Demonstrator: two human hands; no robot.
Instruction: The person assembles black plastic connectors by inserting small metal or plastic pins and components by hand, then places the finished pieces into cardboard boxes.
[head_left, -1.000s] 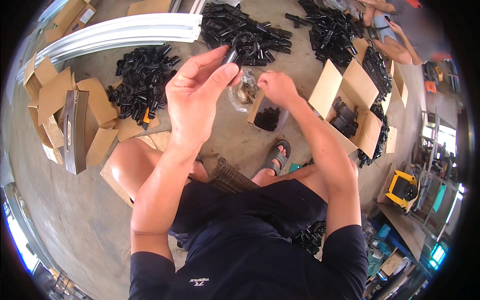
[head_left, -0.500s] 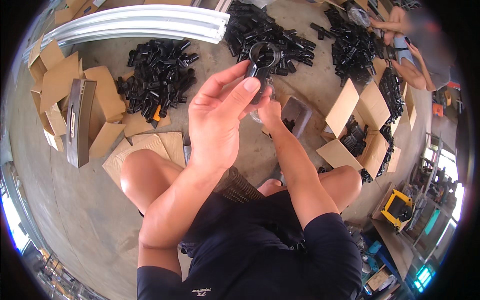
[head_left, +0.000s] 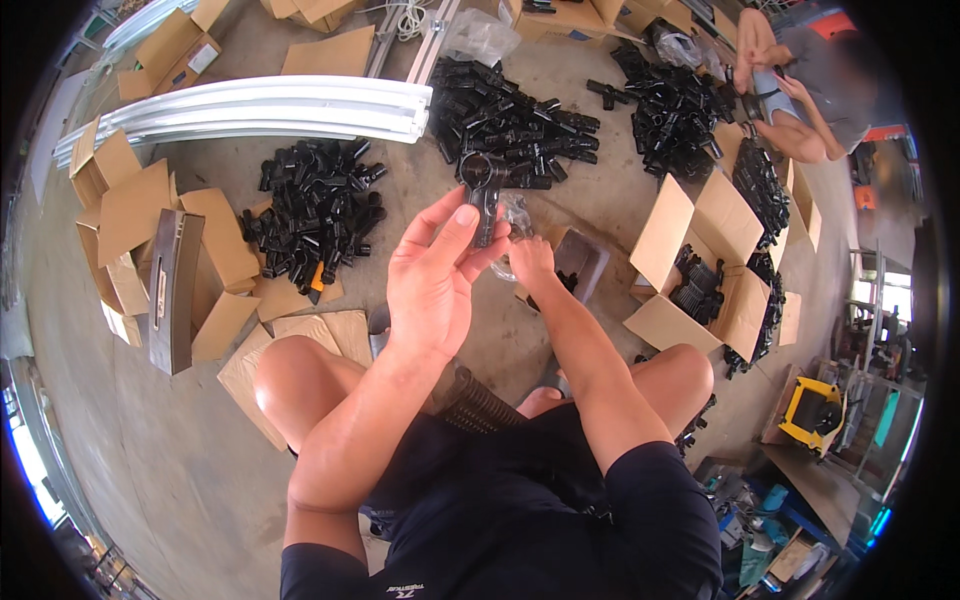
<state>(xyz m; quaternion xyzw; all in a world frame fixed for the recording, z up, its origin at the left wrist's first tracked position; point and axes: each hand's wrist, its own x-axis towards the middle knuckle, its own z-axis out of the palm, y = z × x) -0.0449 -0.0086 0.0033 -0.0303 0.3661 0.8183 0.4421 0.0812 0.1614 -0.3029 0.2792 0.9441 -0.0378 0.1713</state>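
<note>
My left hand (head_left: 432,290) is raised in front of me, thumb and fingers closed round a black pipe clamp fitting (head_left: 484,205) with its round ring end pointing up. Just beyond it, my right hand (head_left: 531,260) is closed on a crumpled clear plastic bag (head_left: 516,213); its fingertips are partly hidden. Under the right forearm, a grey plastic bin (head_left: 594,262) on the floor has a few black parts in it.
Piles of black fittings lie on the concrete floor: one left (head_left: 310,210), one ahead (head_left: 510,115), one right (head_left: 675,110). An open carton (head_left: 745,310) holds more. Empty-looking cartons (head_left: 135,215) and silver metal rails (head_left: 270,108) are left. Another person (head_left: 815,90) sits at far right.
My view has shifted, showing more of the floor ahead. The left hand with the fitting sits lower in view, and the fitting's ring looks turned more edge-on. Both hands keep their hold.
</note>
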